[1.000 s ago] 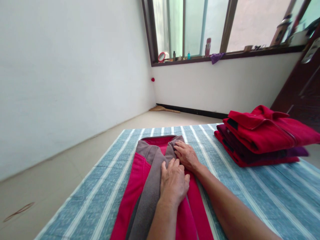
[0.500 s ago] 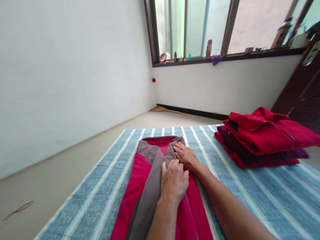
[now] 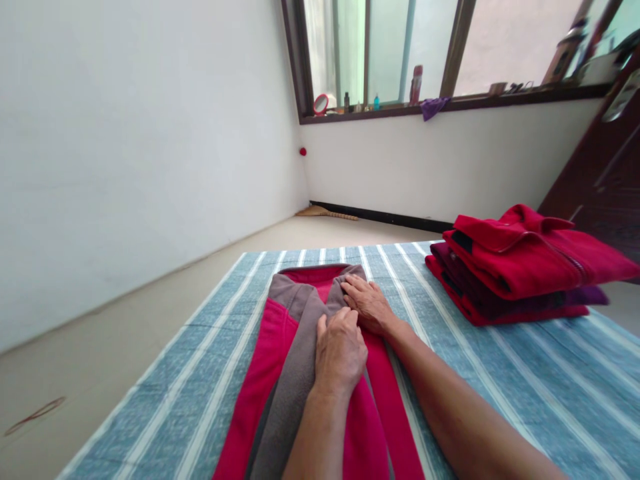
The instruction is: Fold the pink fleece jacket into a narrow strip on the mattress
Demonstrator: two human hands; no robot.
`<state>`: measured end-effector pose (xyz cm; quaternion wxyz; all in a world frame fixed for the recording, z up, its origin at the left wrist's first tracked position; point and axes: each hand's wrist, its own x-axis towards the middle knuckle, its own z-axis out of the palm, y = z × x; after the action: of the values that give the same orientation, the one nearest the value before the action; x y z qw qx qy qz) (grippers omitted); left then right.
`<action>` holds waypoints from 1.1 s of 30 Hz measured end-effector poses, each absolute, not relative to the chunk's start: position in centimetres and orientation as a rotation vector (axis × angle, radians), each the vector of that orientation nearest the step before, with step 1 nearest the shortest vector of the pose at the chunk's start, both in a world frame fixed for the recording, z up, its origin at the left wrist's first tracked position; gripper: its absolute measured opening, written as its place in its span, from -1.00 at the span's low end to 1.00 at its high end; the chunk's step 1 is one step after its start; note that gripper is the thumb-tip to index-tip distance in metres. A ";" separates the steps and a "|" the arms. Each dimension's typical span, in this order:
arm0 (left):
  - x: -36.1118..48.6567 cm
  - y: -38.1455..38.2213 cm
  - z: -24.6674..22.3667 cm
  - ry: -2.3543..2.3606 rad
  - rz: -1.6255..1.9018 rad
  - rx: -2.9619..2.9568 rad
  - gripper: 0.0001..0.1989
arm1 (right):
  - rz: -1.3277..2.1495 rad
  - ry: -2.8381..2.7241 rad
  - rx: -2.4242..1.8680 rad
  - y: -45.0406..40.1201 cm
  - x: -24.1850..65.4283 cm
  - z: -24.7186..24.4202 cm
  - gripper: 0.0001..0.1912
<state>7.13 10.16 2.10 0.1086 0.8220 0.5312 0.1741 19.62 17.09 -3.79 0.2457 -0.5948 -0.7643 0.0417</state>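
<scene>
A red and grey fleece garment (image 3: 299,337) lies lengthwise on the striped blue cloth (image 3: 200,360), its collar at the far end. My left hand (image 3: 340,348) is on the middle of the garment, fingers curled against the fabric just below the collar. My right hand (image 3: 367,303) rests on the grey collar's right side, its fingers extended over the cloth. The two hands nearly meet at the fingertips. Both forearms cover part of the garment's near half.
A stack of folded red and purple clothes (image 3: 530,267) sits at the right. Beyond are a broom (image 3: 327,213) on the floor, a windowsill (image 3: 380,115) with bottles, and a dark door (image 3: 600,167). A white wall (image 3: 140,133) stands left.
The view has shifted slightly, so everything sits a little higher and further left. My left hand's fingers have drawn closer together on the fabric. My right hand stays by the collar.
</scene>
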 end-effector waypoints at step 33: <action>6.1 10.2 2.5 2.039 0.379 2.360 -0.63 | 0.241 -2.168 -1.626 17.3 19.1 -3.8 -0.52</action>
<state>6.08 10.19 2.50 0.0001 0.7512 0.6490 0.1207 19.14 17.31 -3.80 0.2088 -0.5844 -0.7793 0.0865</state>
